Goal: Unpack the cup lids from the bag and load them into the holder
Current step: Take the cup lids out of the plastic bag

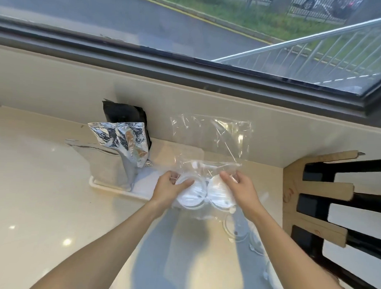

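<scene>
Between both hands' fingers (185, 183), lids (191, 196)

Countertop (43, 193): glossy cream surface filling the lower left and centre of the frame, backed by a low cream upstand. On it: 1 crumpled silver foil bag (120, 142), upper centre-left, standing on a shallow white tray (110, 186); clear loose lids (236, 230), possibly 2 or 3, lower right; 1 wooden slotted holder (309, 191) at the right edge.
</scene>
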